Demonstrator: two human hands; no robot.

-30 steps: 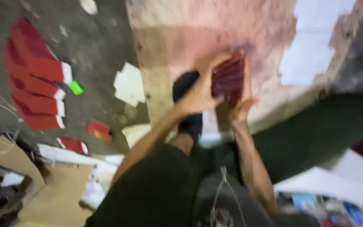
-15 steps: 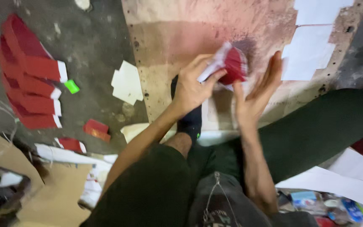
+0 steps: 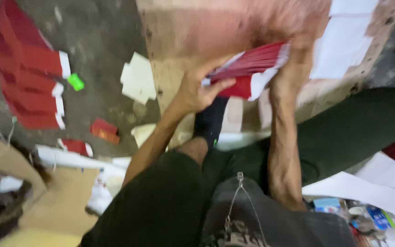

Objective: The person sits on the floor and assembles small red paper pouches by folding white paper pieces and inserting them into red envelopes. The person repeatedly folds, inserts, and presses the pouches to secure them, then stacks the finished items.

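A stack of red paper envelopes with white flaps (image 3: pixel 248 68) is held flat between both hands above a stained board (image 3: pixel 216 27). My left hand (image 3: pixel 197 89) grips the stack's near left end, thumb on top. My right hand (image 3: pixel 293 68) presses against its right end, where the white flaps show. Both forearms reach forward over my dark trousers, and my foot in a dark sock (image 3: pixel 211 119) rests under the stack.
Rows of red envelopes (image 3: pixel 28 77) lie overlapped on the grey floor at left, with a green scrap (image 3: pixel 75 82), white paper pieces (image 3: pixel 138 77) and loose red envelopes (image 3: pixel 104 129). White sheets (image 3: pixel 348 41) lie on the board. Cardboard (image 3: pixel 46 206) sits at lower left.
My right hand, open beside the stack half a second ago, has closed in against its right end. The stack has turned from upright to lying nearly flat between the hands.
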